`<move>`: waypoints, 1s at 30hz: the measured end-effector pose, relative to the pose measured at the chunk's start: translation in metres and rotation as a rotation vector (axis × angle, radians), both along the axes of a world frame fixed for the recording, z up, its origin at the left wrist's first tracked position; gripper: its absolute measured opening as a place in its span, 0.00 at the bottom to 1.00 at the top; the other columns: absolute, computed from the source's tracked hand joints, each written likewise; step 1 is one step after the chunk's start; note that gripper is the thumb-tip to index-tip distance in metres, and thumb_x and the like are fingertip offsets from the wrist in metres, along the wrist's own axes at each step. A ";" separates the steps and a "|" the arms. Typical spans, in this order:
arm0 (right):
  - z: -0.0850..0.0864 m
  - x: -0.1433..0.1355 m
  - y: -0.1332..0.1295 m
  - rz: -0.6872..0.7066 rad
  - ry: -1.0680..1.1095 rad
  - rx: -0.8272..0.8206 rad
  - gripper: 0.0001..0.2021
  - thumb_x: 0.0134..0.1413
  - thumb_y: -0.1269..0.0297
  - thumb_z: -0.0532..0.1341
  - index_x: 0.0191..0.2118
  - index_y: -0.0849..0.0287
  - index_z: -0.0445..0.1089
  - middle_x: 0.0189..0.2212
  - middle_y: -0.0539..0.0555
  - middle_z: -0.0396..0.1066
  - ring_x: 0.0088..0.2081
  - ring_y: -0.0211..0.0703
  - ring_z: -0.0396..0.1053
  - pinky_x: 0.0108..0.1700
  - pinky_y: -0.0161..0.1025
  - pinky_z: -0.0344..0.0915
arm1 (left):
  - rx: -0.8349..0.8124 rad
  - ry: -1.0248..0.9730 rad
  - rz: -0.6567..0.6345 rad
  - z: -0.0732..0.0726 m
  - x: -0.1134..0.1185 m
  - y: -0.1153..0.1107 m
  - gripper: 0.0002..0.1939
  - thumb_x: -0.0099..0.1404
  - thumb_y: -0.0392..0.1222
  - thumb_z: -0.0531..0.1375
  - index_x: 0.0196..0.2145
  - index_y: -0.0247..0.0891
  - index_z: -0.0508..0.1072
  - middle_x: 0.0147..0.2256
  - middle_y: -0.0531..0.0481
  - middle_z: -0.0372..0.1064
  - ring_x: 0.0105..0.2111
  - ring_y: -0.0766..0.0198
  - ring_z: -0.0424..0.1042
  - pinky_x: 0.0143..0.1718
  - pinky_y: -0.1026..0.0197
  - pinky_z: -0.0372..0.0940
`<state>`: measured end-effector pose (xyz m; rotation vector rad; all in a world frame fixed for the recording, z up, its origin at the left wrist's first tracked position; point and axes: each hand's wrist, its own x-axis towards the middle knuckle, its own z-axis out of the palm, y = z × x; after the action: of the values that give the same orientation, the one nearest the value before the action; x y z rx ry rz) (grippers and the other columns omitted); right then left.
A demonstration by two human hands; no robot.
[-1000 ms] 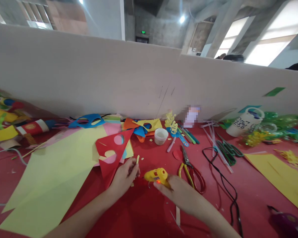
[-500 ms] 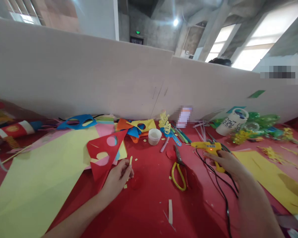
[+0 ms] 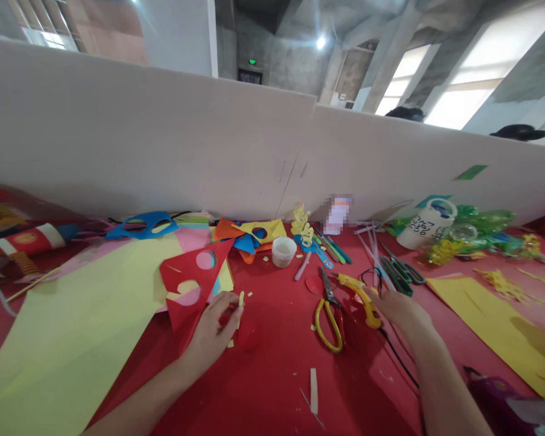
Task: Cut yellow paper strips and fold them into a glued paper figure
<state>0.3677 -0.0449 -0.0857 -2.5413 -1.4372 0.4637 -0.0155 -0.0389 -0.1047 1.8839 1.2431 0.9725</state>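
My left hand (image 3: 215, 324) pinches a small pale yellow paper strip (image 3: 241, 300) between thumb and fingertips, just right of a red paper mask (image 3: 197, 272) with eye holes. My right hand (image 3: 402, 312) is closed around the yellow hot glue gun (image 3: 366, 300), its nozzle pointing left and its body low against the red table. The fingers on the far side of the glue gun are partly hidden. Between my hands lie yellow-handled scissors (image 3: 328, 324), blades pointing away from me, beside a red paper piece (image 3: 315, 284).
A large pale yellow sheet (image 3: 82, 315) covers the left side. At the back stand a white cup (image 3: 283, 251) and a white container (image 3: 427, 224). Green scissors (image 3: 402, 272) and a yellow sheet (image 3: 495, 327) lie right. A white partition (image 3: 186, 145) rises behind.
My right hand has brought the glue gun left, lower and nearer the scissors, turning it onto its side. The green scissors behind it now show. My left hand has barely moved.
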 end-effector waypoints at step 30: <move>-0.041 -0.208 -0.017 0.706 0.828 0.446 0.06 0.54 0.66 0.57 0.35 0.57 0.71 0.34 0.53 0.72 0.36 0.41 0.69 0.41 0.37 0.64 | 0.015 0.164 -0.085 -0.005 0.002 -0.001 0.10 0.65 0.37 0.47 0.33 0.38 0.68 0.31 0.50 0.70 0.35 0.63 0.68 0.39 0.60 0.63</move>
<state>0.1598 -0.0615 -0.1269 -1.1929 -1.7367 0.9974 -0.0139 -0.0400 -0.1093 2.0448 1.2402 0.7977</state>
